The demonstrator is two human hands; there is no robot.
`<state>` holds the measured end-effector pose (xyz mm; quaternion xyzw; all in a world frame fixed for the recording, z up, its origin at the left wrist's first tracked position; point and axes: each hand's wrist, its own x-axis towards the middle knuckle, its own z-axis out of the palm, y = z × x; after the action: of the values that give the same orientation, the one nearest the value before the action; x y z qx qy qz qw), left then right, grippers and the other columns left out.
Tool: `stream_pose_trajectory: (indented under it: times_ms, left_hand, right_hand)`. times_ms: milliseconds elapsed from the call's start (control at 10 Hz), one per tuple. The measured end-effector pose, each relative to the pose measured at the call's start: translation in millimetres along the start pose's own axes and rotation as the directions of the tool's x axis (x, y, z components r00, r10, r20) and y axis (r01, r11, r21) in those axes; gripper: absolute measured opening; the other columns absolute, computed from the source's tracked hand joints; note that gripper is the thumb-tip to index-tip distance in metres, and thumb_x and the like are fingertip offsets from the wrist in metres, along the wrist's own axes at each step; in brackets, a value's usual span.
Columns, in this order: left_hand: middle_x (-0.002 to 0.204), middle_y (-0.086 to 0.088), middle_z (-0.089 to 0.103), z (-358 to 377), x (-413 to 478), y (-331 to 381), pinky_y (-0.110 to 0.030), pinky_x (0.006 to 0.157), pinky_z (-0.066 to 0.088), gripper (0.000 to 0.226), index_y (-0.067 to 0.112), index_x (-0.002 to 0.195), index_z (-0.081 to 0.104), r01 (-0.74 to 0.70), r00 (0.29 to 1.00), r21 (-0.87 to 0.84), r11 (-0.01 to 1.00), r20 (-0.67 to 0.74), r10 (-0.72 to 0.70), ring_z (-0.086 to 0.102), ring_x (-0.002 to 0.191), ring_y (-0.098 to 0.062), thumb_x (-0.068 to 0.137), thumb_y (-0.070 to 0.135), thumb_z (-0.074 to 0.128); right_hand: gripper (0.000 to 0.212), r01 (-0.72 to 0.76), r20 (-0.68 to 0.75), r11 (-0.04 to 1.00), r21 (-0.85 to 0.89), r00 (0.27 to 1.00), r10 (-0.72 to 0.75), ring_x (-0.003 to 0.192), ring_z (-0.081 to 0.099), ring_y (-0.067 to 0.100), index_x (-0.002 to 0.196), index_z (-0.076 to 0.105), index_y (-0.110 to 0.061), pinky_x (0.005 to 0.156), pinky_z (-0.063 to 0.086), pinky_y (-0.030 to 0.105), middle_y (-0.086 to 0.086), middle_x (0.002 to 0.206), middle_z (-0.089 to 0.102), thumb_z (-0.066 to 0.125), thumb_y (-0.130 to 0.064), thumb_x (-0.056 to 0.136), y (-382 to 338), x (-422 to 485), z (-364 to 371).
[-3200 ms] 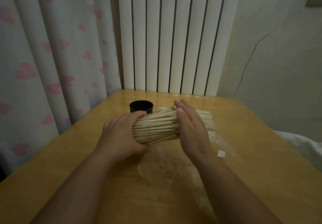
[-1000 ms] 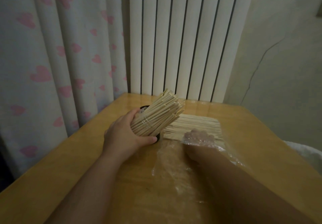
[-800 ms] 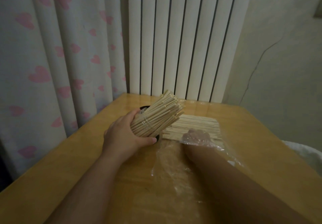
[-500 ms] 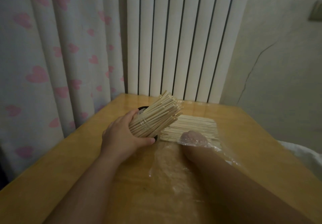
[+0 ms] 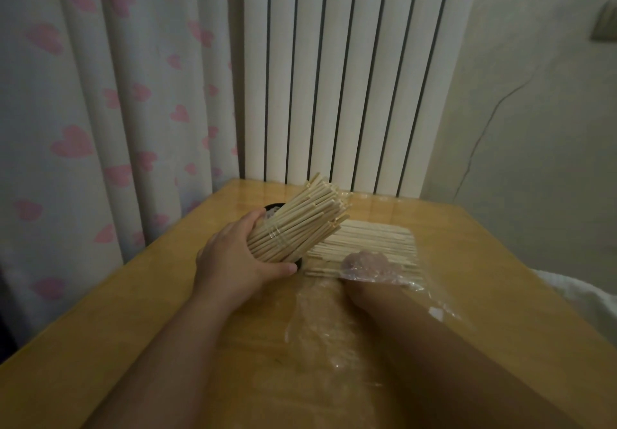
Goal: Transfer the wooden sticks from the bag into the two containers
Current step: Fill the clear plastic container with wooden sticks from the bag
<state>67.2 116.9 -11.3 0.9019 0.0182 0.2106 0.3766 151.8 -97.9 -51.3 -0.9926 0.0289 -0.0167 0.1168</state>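
Note:
My left hand [image 5: 233,263] grips a thick banded bundle of wooden sticks [image 5: 300,223], tilted up and to the right above the table. A black container [image 5: 272,208] sits just behind that hand, mostly hidden by the bundle. My right hand [image 5: 367,263] is inside the clear plastic bag [image 5: 334,328], seen blurred through the plastic. It lies on a flat layer of loose sticks [image 5: 367,238] in the bag; I cannot tell whether its fingers hold any. A second container is hidden or out of view.
The wooden table [image 5: 133,345] ends close on the left beside a heart-patterned curtain [image 5: 100,111]. A white ribbed radiator [image 5: 334,77] stands behind the far edge. White fabric [image 5: 574,298] lies past the right edge.
The bundle went from lying flat between both hands to being raised in my left hand alone. My right hand moved inside the bag. Over the last second little has shifted.

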Motion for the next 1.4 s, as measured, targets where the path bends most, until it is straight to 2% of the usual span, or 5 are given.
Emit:
stream_pose_trajectory:
  times_ms: [100, 600, 1100, 1300, 1400]
  left_hand:
    - [0.129, 0.018, 0.057, -0.2, 0.9, -1.0, -0.052, 0.099, 0.049, 0.111, 0.052, 0.143, 0.036, -0.003, 1.000, -0.011, 1.000, -0.003, 0.003, 0.054, 0.117, -0.016, 0.043, 0.075, 0.077]
    - [0.129, 0.017, 0.057, 2.7, -0.1, 0.4, -0.050, 0.100, 0.048, 0.109, 0.050, 0.143, 0.040, -0.014, 1.000, 0.008, 1.000, -0.018, 0.014, 0.054, 0.117, -0.015, 0.045, 0.071, 0.082]
    - [0.126, 0.020, 0.059, 4.2, 3.0, -2.1, -0.051, 0.095, 0.051, 0.112, 0.053, 0.141, 0.040, -0.017, 1.000, 0.005, 1.000, -0.017, 0.018, 0.057, 0.114, -0.016, 0.038, 0.080, 0.074]
    - [0.125, 0.019, 0.060, 3.3, 2.4, -1.0, -0.049, 0.094, 0.052, 0.112, 0.053, 0.141, 0.040, -0.026, 0.999, -0.005, 1.000, -0.023, 0.026, 0.057, 0.113, -0.015, 0.037, 0.080, 0.073]
    - [0.128, 0.017, 0.059, 3.2, -0.1, 0.0, -0.050, 0.096, 0.051, 0.114, 0.050, 0.142, 0.040, -0.025, 0.999, -0.005, 1.000, -0.027, 0.025, 0.056, 0.115, -0.016, 0.038, 0.079, 0.075]
  right_hand:
    - [0.011, 0.031, 0.009, 0.998, 0.062, 0.999, -0.031, 0.086, 0.064, 0.019, 0.084, 0.069, -0.024, 0.085, 0.055, 0.037, -0.003, 0.085, 0.067, 0.060, -0.021, 0.091, -2.8, -31.2, -23.0]
    - [0.035, 0.188, 0.153, 0.975, -0.116, 0.974, -0.169, 0.125, 0.054, 0.030, 0.130, 0.056, -0.013, 0.099, 0.043, 0.033, 0.011, 0.138, 0.056, 0.048, -0.016, 0.097, 11.3, -71.4, -27.1]
    - [0.032, 0.269, 0.119, 0.960, -0.081, 0.959, -0.258, 0.098, 0.060, 0.023, 0.110, 0.061, -0.020, 0.078, 0.045, 0.035, 0.002, 0.106, 0.063, 0.057, -0.048, 0.097, -3.4, -102.8, -72.0]
    - [0.028, 0.373, -0.149, 0.914, -0.161, 0.906, -0.396, 0.072, 0.051, 0.017, 0.076, 0.047, -0.028, 0.063, 0.039, 0.032, -0.009, 0.071, 0.048, 0.048, -0.049, 0.094, -7.7, -119.4, -95.7]
    - [0.031, 0.448, -0.444, 0.866, -0.221, 0.745, -0.499, 0.054, 0.041, 0.012, 0.066, 0.048, -0.027, 0.049, 0.030, 0.026, -0.012, 0.056, 0.036, 0.047, -0.049, 0.089, -9.3, -119.6, -95.2]
